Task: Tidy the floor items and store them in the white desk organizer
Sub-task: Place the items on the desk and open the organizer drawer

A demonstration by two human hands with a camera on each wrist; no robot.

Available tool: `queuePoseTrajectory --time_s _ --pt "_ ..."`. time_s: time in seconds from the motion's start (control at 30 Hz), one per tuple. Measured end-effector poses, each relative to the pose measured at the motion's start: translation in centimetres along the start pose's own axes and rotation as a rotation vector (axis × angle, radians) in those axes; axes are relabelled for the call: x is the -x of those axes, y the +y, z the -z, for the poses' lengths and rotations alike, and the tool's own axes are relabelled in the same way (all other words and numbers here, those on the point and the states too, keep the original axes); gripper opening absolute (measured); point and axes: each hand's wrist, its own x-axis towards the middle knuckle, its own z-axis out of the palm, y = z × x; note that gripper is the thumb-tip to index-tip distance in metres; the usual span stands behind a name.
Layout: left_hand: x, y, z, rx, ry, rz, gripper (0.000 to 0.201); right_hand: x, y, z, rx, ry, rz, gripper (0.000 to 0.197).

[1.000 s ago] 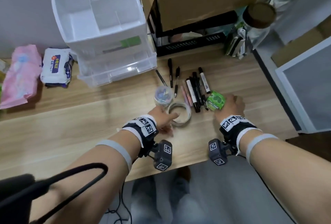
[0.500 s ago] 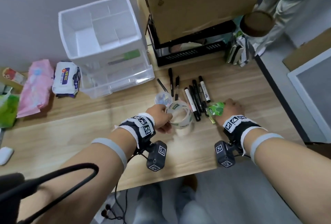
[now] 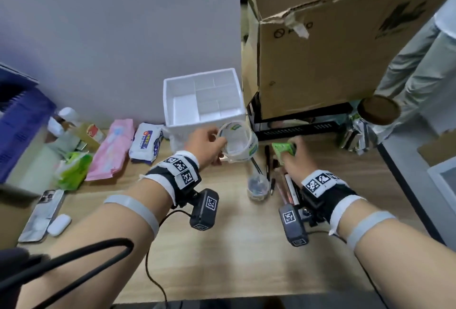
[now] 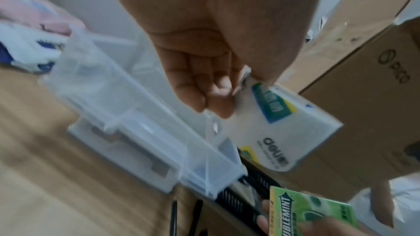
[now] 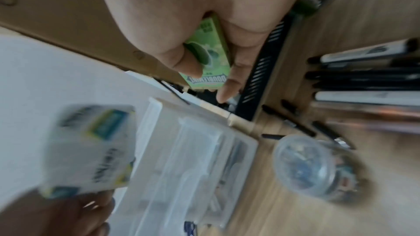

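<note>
My left hand (image 3: pixel 209 144) grips a clear tape roll (image 3: pixel 238 142) lifted off the floor, just in front of the white desk organizer (image 3: pixel 202 101). In the left wrist view the fingers (image 4: pixel 204 87) pinch the roll's (image 4: pixel 284 126) rim above the organizer's clear drawers (image 4: pixel 136 123). My right hand (image 3: pixel 293 155) holds a green gum pack (image 3: pixel 283 149), seen between thumb and fingers in the right wrist view (image 5: pixel 209 60). On the wooden floor lie several pens and markers (image 3: pixel 267 160) and a small clear jar (image 3: pixel 257 185).
A large cardboard box (image 3: pixel 345 49) on a black rack (image 3: pixel 296 128) stands right of the organizer. Tissue packs (image 3: pixel 145 140) and a pink pack (image 3: pixel 111 148) lie left. A phone (image 3: pixel 42 215) and an earbud case (image 3: pixel 59 224) lie at the near left.
Both hands have risen from the floor and moved toward the organizer, the left carrying the tape roll, the right carrying the gum pack. The head view has tilted up.
</note>
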Motion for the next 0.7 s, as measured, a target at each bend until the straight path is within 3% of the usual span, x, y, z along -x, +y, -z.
queuePoseTrajectory --time_s 0.2,0.33,0.43,0.57,0.7 --pt "-1.0 -1.7 3.9 -0.104 0.101 0.199 0.023 -0.5 -4.1 -3.6 0.004 -0.107 0.166 0.036" --pt "-2.2 -3.5 4.4 -0.018 0.066 0.313 0.032 -0.6 -4.3 -5.2 0.056 -0.015 0.073 0.032" --pt "-3.3 -4.9 4.8 -0.015 0.07 0.311 0.04 -0.5 -3.4 -6.2 -0.032 0.005 -0.031 0.03" --pt "-4.2 -5.4 4.9 0.058 0.084 0.313 0.031 -0.5 -2.7 -7.5 -0.218 0.057 -0.168 0.03" --pt "-4.5 -4.8 4.4 0.122 0.11 0.298 0.023 -0.2 -2.4 -8.1 -0.326 0.038 -0.208 0.032"
